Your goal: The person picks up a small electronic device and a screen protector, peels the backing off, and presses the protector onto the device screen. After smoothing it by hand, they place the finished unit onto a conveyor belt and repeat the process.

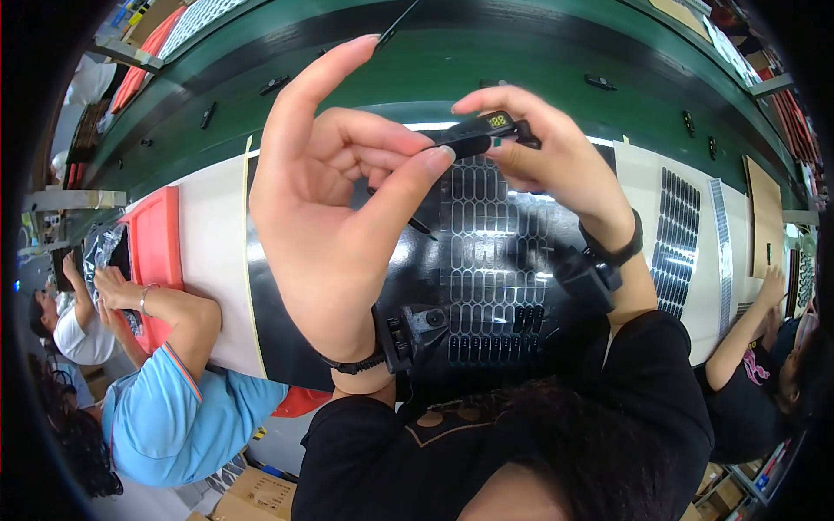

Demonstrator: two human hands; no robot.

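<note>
Above the bench, both hands hold a small black device with a lit yellow display [497,122]. My left hand [334,187] pinches its near left end between thumb and fingers. That hand's index finger is raised, and a thin dark strip [395,26] shows at its tip. My right hand [556,152] grips the device's right end, thumb below and fingers behind. Under the hands lies a clear sheet of oval black-rimmed stickers [486,260] on a black mat [295,295]. A thin black pointed object [422,227] shows below my left hand; its other end is hidden.
A green conveyor belt [365,82] with several small black devices [599,82] runs along the far side. Another sticker sheet [678,234] lies at right. A red tray [161,234] and a person in blue [156,417] are at left; another person [747,382] works at right.
</note>
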